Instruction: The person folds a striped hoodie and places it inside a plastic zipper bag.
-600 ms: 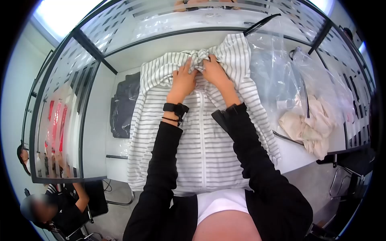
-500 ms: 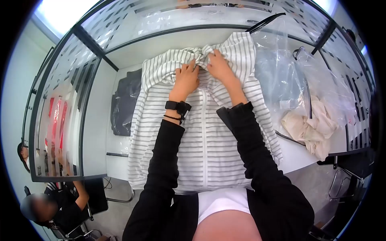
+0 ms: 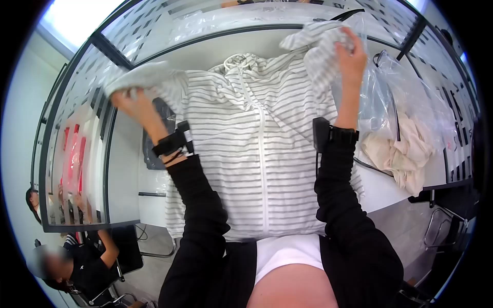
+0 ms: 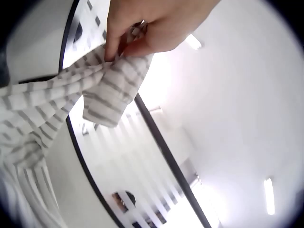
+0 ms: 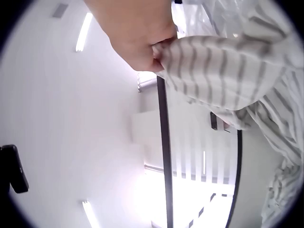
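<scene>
A white hooded jacket [image 3: 226, 149] with grey stripes and a white front zipper lies spread on the table, its collar at the far end. My left hand [image 3: 134, 105] pinches one sleeve [image 4: 114, 90] between thumb and fingers, lifted out to the left. On the other side my right hand [image 3: 352, 59] grips the second sleeve [image 5: 213, 71], raised above the table at the far right. Both sleeves look blurred in the head view. The jacket's body stays flat between my forearms.
Dark folded clothing in plastic [image 3: 154, 149] lies left of the jacket. To the right are clear plastic bags [image 3: 380, 97] and a crumpled cream cloth [image 3: 403, 154]. Partition panels with dark frames [image 3: 221, 35] edge the table. A seated person [image 3: 84, 267] is at lower left.
Both hands have moved apart from the bunched fabric at the jacket's top, each drawing a sleeve outward and up. The collar and upper zipper now show.
</scene>
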A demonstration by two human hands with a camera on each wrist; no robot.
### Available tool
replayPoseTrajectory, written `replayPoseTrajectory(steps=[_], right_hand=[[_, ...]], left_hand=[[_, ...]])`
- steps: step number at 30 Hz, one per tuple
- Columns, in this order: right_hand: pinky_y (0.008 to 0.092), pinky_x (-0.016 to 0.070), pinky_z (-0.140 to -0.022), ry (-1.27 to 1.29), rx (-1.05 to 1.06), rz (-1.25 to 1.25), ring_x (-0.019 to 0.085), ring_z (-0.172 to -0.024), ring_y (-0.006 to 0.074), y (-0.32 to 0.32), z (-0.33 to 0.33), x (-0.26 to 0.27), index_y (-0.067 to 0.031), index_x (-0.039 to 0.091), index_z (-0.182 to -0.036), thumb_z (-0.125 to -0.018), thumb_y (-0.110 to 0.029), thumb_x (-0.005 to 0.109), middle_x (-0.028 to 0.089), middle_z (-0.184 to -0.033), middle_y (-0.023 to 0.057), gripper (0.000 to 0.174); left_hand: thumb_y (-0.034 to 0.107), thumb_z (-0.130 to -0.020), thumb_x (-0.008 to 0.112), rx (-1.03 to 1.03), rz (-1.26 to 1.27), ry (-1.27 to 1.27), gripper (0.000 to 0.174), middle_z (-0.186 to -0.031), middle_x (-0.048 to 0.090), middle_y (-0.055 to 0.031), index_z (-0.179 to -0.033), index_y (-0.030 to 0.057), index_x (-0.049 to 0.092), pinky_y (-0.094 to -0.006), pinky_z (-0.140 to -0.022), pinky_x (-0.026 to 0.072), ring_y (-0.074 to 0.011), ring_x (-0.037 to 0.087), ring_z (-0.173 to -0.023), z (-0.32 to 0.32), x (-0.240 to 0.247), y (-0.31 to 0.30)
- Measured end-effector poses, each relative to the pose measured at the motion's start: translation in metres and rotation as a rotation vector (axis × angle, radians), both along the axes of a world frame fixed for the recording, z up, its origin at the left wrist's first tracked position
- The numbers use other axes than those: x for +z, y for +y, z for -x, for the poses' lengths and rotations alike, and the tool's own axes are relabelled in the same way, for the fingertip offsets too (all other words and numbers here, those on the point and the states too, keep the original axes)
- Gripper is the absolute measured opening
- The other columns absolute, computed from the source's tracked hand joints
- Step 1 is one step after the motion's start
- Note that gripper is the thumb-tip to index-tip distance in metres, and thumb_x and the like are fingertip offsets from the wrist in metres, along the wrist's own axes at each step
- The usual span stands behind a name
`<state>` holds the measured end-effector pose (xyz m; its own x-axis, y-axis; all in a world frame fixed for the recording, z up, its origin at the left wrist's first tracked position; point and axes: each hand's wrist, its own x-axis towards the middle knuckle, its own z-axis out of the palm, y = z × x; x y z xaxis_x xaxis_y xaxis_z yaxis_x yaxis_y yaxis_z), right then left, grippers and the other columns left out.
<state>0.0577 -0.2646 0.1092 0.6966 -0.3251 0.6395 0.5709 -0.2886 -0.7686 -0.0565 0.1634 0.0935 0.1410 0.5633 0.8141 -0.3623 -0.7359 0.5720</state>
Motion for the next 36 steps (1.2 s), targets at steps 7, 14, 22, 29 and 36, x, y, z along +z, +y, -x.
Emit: replayPoseTrajectory(steps=[7, 14, 22, 29, 36], right_hand=[[0.0278, 0.0441, -0.080, -0.428, -0.767, -0.270, 0.051, -0.097, 0.0194, -0.068, 0.029, 0.014, 0.0014, 0.053, -0.112, -0.065, 0.008, 0.053, 0.051, -0.114, 0.0123, 0.047], [0.0286, 0.0443, -0.079, -0.291, -0.300, -0.889, 0.054, -0.091, 0.0198, -0.089, 0.022, 0.003, 0.0005, 0.054, -0.109, -0.071, 0.004, 0.051, 0.053, -0.106, 0.0103, 0.038], [0.0273, 0.0474, -0.077, 0.038, -0.024, -0.753, 0.058, -0.088, 0.0196, -0.096, 0.016, -0.003, 0.0009, 0.062, -0.104, -0.075, 0.003, 0.048, 0.056, -0.109, 0.0123, 0.033], [0.0282, 0.0472, -0.070, -0.356, -0.075, -0.765, 0.055, -0.079, 0.0181, -0.095, 0.049, 0.030, -0.0023, 0.061, -0.106, -0.070, 0.002, 0.039, 0.056, -0.104, 0.0107, 0.042], [0.0267, 0.0441, -0.059, -0.480, -0.640, -0.559, 0.050, -0.071, 0.0161, -0.087, 0.073, 0.045, -0.0001, 0.064, -0.095, -0.070, -0.001, 0.043, 0.053, -0.096, 0.0084, 0.033]], left_hand=[[-0.005, -0.075, 0.055, 0.120, 0.277, -0.391, 0.057, -0.118, 0.041, -0.0182, -0.126, 0.0001, 0.029, -0.0374, -0.094, 0.0428, -0.0279, 0.048, -0.108, 0.064, 0.022, 0.010], [0.005, -0.078, 0.051, 0.091, 0.318, -0.218, 0.051, -0.121, 0.044, -0.0178, -0.125, -0.0012, 0.032, -0.0335, -0.091, 0.0422, -0.0264, 0.050, -0.106, 0.048, 0.025, -0.003], [0.011, -0.076, 0.058, 0.517, -0.088, 0.272, 0.073, -0.129, 0.038, -0.0218, -0.136, 0.0016, 0.017, -0.0364, -0.095, 0.0376, -0.0358, 0.044, -0.114, 0.049, 0.014, 0.026], [0.012, -0.081, 0.057, 0.432, 0.031, 0.003, 0.068, -0.126, 0.037, -0.0242, -0.133, -0.0011, 0.015, -0.0370, -0.092, 0.0435, -0.0291, 0.049, -0.110, 0.074, 0.038, 0.015], [0.017, -0.089, 0.050, -0.063, 0.166, -0.550, 0.038, -0.117, 0.044, -0.0167, -0.116, -0.0006, 0.028, -0.0333, -0.087, 0.0484, -0.0214, 0.053, -0.099, 0.086, 0.052, 0.002]])
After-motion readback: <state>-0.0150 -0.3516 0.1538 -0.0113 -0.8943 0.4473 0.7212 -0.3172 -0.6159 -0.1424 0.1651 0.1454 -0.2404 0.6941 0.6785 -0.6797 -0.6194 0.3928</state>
